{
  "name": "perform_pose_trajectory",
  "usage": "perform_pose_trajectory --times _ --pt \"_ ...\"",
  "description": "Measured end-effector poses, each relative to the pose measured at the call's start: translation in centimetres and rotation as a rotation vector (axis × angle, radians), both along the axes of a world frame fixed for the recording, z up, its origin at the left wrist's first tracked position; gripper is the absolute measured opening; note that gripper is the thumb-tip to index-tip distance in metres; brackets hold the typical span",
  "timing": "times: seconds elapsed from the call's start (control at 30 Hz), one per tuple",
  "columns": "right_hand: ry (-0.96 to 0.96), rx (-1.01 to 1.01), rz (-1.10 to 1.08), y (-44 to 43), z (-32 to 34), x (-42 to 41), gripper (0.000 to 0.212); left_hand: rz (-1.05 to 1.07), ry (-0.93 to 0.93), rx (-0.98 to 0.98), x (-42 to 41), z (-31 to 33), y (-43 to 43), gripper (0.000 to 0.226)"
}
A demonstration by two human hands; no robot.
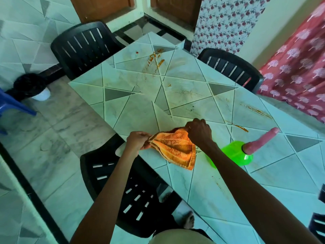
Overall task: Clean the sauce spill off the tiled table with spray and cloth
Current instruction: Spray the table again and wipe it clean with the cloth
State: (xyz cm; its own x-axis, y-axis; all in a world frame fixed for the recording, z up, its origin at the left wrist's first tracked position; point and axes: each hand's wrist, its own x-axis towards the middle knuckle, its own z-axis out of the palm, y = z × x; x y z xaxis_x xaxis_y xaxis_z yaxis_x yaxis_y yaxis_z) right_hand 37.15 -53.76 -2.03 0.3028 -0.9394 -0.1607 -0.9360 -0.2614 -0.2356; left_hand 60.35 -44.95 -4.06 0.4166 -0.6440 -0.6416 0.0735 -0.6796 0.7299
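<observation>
An orange cloth [175,148] hangs stretched between both hands over the near left edge of the tiled table [193,88]. My left hand [138,140] pinches its left corner. My right hand [199,132] grips its upper right corner in a fist. Reddish-brown sauce smears [154,63] streak the far part of the table, with thinner streaks [256,110] toward the right. A green spray bottle [236,153] with a pink head [262,140] lies on its side just right of my right forearm.
Black plastic chairs stand around the table: one at the far left [84,48], one at the far right [232,69], one at the near left [133,194] below my arms. A blue chair [12,104] is at the left edge. My foot [188,220] shows under the table.
</observation>
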Motion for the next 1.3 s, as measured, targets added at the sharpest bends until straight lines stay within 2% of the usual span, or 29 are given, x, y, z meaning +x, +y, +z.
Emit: perform_pose_trajectory --times 0.07,0.17,0.23,0.3,0.37,0.4,0.5,0.6,0.67,0.7,0.77,0.87,1.0,1.13,1.17,1.23,1.3 --pt "0.091 0.112 0.046 -0.8 0.2 0.3 0.024 -0.131 -0.139 0.055 0.3 0.2 -0.6 0.006" --pt "0.161 0.21 0.079 -0.8 0.1 0.2 0.027 -0.487 -0.508 0.141 0.3 0.7 -0.4 0.013" --pt "0.129 0.164 0.07 -0.4 -0.2 0.0 0.026 -0.609 -0.715 0.16 -0.1 1.3 -0.1 0.015" --pt "0.119 0.105 0.071 -0.1 -0.4 0.0 0.024 -0.621 -0.799 0.142 -0.2 1.4 -0.3 0.015" --pt "0.107 0.08 0.07 -0.2 -0.4 0.3 0.024 -0.595 -0.73 0.102 0.1 1.0 -1.1 0.012" --pt "0.096 0.079 0.07 -0.4 -0.4 0.3 0.025 -0.538 -0.624 0.074 0.3 0.8 -1.6 0.011" --pt "0.083 0.18 0.084 -1.5 -0.1 0.2 0.023 -0.141 -0.107 -0.055 0.8 1.0 -2.8 0.006" --pt "0.169 0.425 0.23 -2.6 0.6 -0.3 0.029 0.117 0.208 -0.117 1.4 1.1 -3.7 0.023" --pt "0.168 0.488 0.261 -2.7 0.7 -0.5 0.033 0.203 0.278 -0.092 1.7 0.3 -4.3 0.021" --pt "0.128 0.454 0.229 -2.7 0.5 -0.6 0.029 0.243 0.293 -0.08 1.8 -0.2 -4.6 0.018" --pt "0.031 0.285 0.072 -2.9 0.3 -0.2 0.017 0.306 0.328 -0.081 1.7 -0.8 -5.0 0.012" --pt "-0.071 0.064 -0.126 -3.7 0.1 1.3 0.02 0.383 0.328 -0.127 1.4 -1.4 -6.1 0.011" --pt "-0.177 -0.079 -0.106 -4.5 -0.9 3.3 0.024 0.256 0.147 -0.27 1.6 -2.7 -7.4 0.043" --pt "-0.252 0.001 -0.093 -3.8 -2.1 4.0 0.051 -0.01 -0.025 -0.302 1.9 -3.9 -6.9 0.058" --pt "-0.243 0.002 -0.121 -3.2 -2.3 3.9 0.056 -0.057 -0.126 -0.281 1.9 -4.0 -6.5 0.056" --pt "-0.216 0.01 -0.253 -1.9 -2.7 3.5 0.056 -0.131 -0.411 -0.182 2.2 -4.9 -5.7 0.037" --pt "-0.154 0.127 -0.432 -0.5 -3.3 2.8 0.053 -0.258 -0.627 -0.039 2.4 -6.3 -4.5 0.017"
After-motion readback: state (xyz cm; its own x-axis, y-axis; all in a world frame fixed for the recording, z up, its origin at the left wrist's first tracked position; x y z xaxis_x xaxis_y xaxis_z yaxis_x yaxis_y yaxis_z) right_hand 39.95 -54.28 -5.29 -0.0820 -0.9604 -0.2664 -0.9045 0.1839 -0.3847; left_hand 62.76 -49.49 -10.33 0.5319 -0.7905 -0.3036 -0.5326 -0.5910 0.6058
